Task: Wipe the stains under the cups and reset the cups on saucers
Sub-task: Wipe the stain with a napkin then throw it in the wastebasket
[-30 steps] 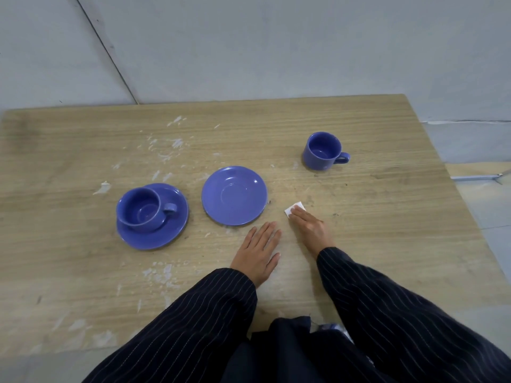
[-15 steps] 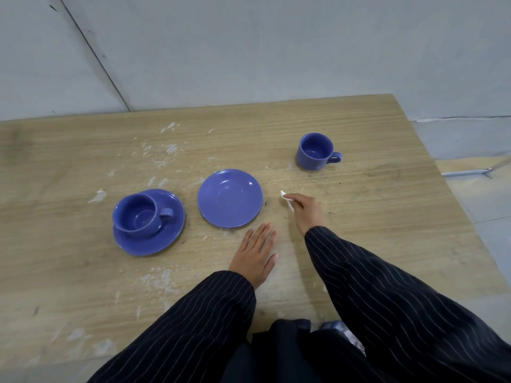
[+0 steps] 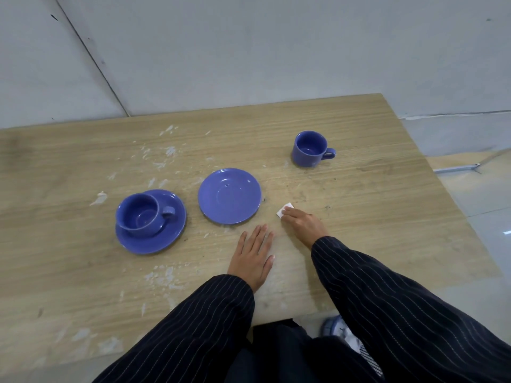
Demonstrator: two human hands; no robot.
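Note:
A blue cup [image 3: 142,213] sits on a blue saucer [image 3: 154,241] at the left. An empty blue saucer [image 3: 229,196] lies in the middle. A second blue cup [image 3: 309,148] stands directly on the wooden table [image 3: 387,217] at the back right, handle pointing right. My right hand [image 3: 302,223] presses a small white wipe [image 3: 284,210] flat on the table just right of the empty saucer. My left hand [image 3: 253,254] rests flat on the table, fingers apart, holding nothing, in front of the empty saucer.
White flecks and smears [image 3: 163,156] are scattered over the table's left and front parts. Small dark specks [image 3: 327,207] dot the wood right of the wipe. The table's right edge drops to a grey floor [image 3: 486,205]. A grey wall stands behind.
My right hand with the wipe slid away from me and back again over the spot right of the empty saucer. My left hand, the cups and saucers stayed put.

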